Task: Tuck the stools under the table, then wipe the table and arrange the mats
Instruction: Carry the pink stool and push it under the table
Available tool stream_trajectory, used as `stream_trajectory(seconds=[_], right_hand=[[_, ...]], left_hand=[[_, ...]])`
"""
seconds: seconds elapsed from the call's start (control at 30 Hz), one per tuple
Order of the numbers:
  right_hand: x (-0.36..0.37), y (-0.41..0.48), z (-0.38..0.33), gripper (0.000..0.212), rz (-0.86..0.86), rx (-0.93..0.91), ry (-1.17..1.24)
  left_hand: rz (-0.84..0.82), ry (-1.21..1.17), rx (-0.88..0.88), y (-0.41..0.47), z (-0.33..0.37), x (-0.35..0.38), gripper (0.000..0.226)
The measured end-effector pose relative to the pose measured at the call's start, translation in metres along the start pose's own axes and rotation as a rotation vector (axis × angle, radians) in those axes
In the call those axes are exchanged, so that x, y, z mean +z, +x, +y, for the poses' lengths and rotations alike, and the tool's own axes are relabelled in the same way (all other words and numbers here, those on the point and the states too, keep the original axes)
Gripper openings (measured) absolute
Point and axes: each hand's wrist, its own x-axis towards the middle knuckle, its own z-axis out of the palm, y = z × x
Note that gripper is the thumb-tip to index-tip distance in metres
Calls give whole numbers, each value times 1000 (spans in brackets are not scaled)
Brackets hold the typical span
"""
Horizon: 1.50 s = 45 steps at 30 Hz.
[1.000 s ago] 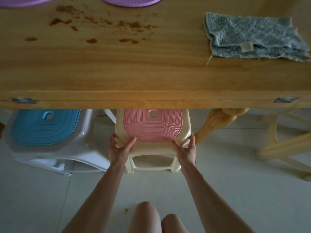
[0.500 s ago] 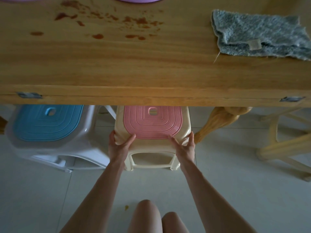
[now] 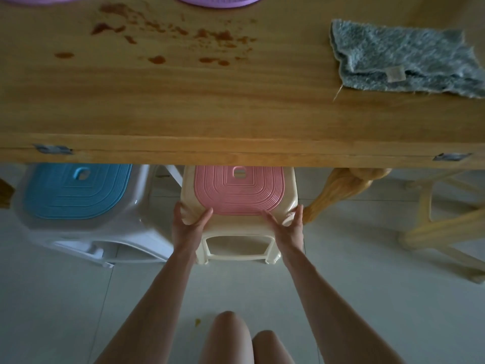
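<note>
A cream plastic stool with a pink ribbed seat (image 3: 238, 193) stands on the floor, its far part hidden under the wooden table (image 3: 236, 122). My left hand (image 3: 187, 227) grips the stool's near left corner, thumb on top. My right hand (image 3: 287, 227) grips the near right corner the same way. A white stool with a blue seat (image 3: 76, 193) stands to the left, partly under the table edge. On the tabletop lie a grey cloth (image 3: 404, 59) at the right, brown stains (image 3: 170, 35) at the left, and two purple mats (image 3: 217, 0) cut off at the top.
A turned wooden table leg (image 3: 338, 190) stands just right of the pink stool. A wooden chair frame (image 3: 446, 227) sits on the pale tiled floor at the far right. My knees (image 3: 249, 340) show at the bottom. A small orange crumb (image 3: 197, 321) lies on the floor.
The pink stool has slid a little further under the table with both hands on it. The blue stool has not moved.
</note>
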Motion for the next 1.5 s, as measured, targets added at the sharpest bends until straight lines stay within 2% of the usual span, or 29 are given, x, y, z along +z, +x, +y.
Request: stream_trajectory(seconds=[0.07,0.2,0.27,0.4,0.53,0.6,0.7,0.87,1.03,1.13,1.23,1.4,1.5], right_hand=[[-7,-11,-3,101,-8,-19,-18],[-28,-50,-23,92,-12,-33,-15],[-43,-77,-40,84,-37,-24,4],[-79,-137,-79,84,-39,32,47],[-125,-188,-128,79,0,22,76],[-153,-211,-154,75,29,11,121],[-193,-235,-193,65,92,-21,213],[-257,-251,-240,67,243,-66,298],[-319,-253,-258,67,421,-100,415],[-354,-251,-256,68,497,-114,452],[-401,-248,-246,67,595,-90,508],[-487,-226,-222,66,709,-72,566],[-548,-198,-210,68,725,-66,561]], left_hand=[[-11,6,-28,-11,5,-5,105],[-20,1,-52,-54,31,-21,105],[-46,-3,-66,-82,50,-29,114],[-121,-35,-106,-143,85,-45,123],[-214,-42,-105,-214,154,-54,109],[-241,-41,-89,-246,188,-52,89],[-318,-14,4,-277,232,-39,80],[-470,8,130,-309,308,8,76],[-669,47,185,-330,346,69,82],[-748,78,194,-350,357,111,88],[-852,115,200,-377,360,166,104],[-967,155,202,-425,357,259,87],[-992,137,181,-455,358,326,95]])
